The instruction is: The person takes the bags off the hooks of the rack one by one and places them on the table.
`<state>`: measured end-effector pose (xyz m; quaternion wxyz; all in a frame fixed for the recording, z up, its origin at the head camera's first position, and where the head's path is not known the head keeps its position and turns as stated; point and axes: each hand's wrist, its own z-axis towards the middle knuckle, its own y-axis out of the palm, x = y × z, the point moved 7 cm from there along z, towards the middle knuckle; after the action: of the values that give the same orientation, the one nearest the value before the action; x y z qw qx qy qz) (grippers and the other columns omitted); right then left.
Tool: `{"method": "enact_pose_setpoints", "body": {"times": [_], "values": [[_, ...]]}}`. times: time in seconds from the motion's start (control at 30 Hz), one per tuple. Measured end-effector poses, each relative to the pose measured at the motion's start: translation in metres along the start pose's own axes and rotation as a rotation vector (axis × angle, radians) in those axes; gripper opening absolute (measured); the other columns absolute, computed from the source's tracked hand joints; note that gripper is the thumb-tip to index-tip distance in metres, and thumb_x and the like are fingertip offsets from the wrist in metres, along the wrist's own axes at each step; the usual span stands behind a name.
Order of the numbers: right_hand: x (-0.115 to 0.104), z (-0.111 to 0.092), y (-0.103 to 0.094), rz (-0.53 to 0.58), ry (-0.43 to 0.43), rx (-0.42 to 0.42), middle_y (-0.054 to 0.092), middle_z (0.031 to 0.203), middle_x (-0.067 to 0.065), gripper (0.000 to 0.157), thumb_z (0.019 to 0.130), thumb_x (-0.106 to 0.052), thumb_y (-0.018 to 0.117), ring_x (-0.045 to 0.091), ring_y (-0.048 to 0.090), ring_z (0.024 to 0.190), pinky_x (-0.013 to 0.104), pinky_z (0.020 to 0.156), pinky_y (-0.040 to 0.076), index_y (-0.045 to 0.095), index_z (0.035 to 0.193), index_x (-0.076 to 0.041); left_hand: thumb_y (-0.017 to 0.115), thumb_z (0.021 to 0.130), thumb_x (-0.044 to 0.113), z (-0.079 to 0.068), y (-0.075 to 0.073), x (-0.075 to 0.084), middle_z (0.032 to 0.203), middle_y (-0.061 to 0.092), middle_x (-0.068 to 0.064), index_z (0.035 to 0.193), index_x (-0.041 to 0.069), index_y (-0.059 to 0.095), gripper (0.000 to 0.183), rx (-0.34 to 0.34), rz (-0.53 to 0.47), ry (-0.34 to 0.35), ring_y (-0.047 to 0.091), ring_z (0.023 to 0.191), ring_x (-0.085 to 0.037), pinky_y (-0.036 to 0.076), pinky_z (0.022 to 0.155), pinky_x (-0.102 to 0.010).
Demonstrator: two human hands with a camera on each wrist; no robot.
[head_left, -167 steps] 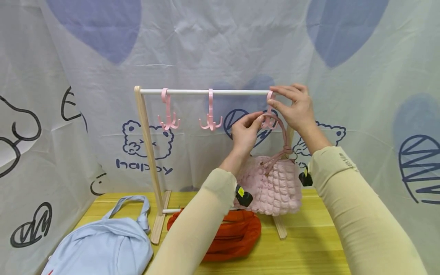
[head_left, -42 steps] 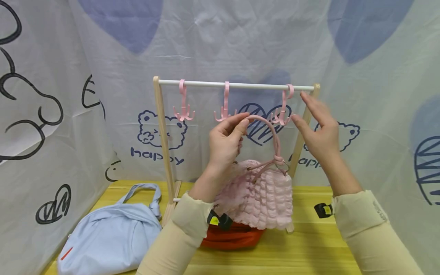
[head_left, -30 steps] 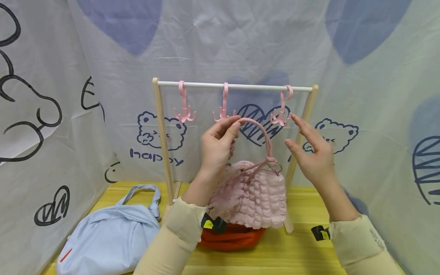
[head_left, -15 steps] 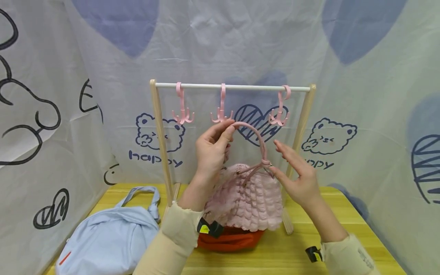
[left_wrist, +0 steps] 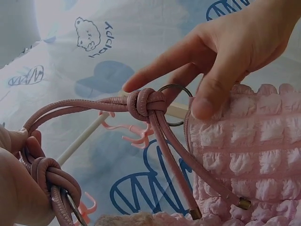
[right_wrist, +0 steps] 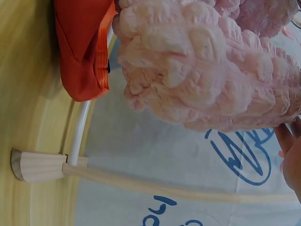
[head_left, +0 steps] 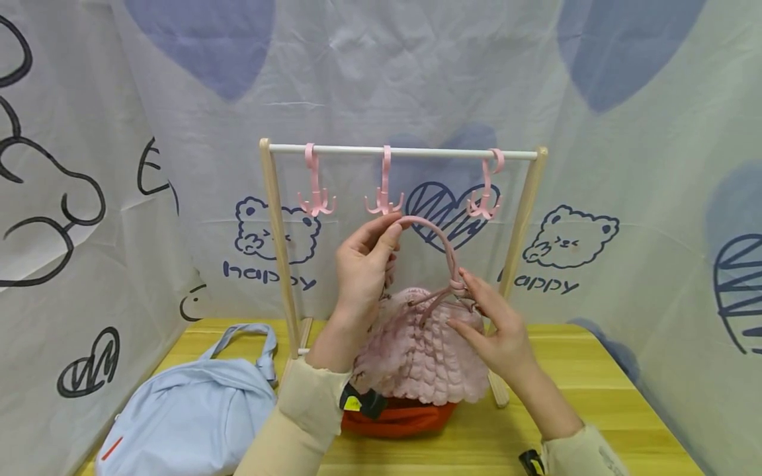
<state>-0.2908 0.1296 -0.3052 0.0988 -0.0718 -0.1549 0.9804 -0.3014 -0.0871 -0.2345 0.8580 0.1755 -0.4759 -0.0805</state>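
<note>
Pink bag (head_left: pixel 428 354) hangs below left hand (head_left: pixel 360 274) (strap pinched).

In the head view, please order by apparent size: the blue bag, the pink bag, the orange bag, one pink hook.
1. Blue bag, though nearer the camera.
2. Pink bag.
3. Orange bag, mostly hidden, so unsure.
4. Pink hook.

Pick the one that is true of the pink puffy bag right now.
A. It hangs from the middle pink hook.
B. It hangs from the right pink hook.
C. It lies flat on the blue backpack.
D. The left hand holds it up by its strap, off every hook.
D: the left hand pinches the strap of the pink bag below the three pink hooks, all of them bare.
</note>
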Motion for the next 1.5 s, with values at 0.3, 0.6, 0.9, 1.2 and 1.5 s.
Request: {"method": "enact_pose_setpoints", "body": {"times": [0.3,0.6,0.9,1.2,1.5], "values": [[-0.001,-0.003,0.004,0.062,-0.046,0.047,0.07,0.123,0.026,0.047,0.096,-0.021,0.075,0.012,0.066,0.122,0.028,0.1,0.054,0.066,0.129,0.011,0.072,0.1,0.016,0.0,-0.005,-0.005,0.082,0.068,0.003,0.122,0.003,0.075,0.026,0.014,0.002,-0.02,0.046,0.057,-0.007,0.032,0.042,-0.019],[0.001,-0.001,0.003,0.165,-0.045,0.036,0.074,0.114,0.025,0.039,0.094,-0.011,0.077,0.013,0.071,0.113,0.026,0.093,0.057,0.069,0.123,0.014,0.071,0.1,0.017,0.004,-0.014,-0.011,0.08,0.065,0.002,0.123,0.004,0.075,0.026,0.029,0.059,-0.038,0.043,0.053,-0.008,0.031,0.042,-0.019],[0.001,-0.002,0.002,0.346,0.08,0.04,0.073,0.123,0.02,0.048,0.078,0.023,0.073,0.017,0.072,0.114,0.03,0.095,0.057,0.066,0.125,0.016,0.071,0.101,0.015,0.006,-0.023,-0.02,0.077,0.063,0.0,0.119,0.004,0.076,0.023,0.05,0.051,-0.068,0.042,0.052,-0.007,0.029,0.04,-0.018],[0.01,-0.01,-0.002,0.363,0.271,0.083,0.073,0.127,0.005,0.042,0.087,0.017,0.072,0.013,0.071,0.113,0.028,0.094,0.057,0.066,0.128,0.012,0.072,0.1,0.019,0.007,-0.03,-0.03,0.08,0.067,0.002,0.117,0.008,0.077,0.021,0.047,0.077,-0.111,0.044,0.054,-0.008,0.028,0.04,-0.02],[0.015,-0.016,-0.009,0.404,0.414,0.181,0.07,0.133,-0.003,0.04,0.091,0.01,0.072,0.012,0.068,0.121,0.028,0.098,0.054,0.06,0.127,0.019,0.07,0.101,0.015,0.004,-0.038,-0.036,0.082,0.068,-0.001,0.116,0.006,0.076,0.018,0.007,0.156,-0.083,0.046,0.057,-0.008,0.03,0.041,-0.019]]}}
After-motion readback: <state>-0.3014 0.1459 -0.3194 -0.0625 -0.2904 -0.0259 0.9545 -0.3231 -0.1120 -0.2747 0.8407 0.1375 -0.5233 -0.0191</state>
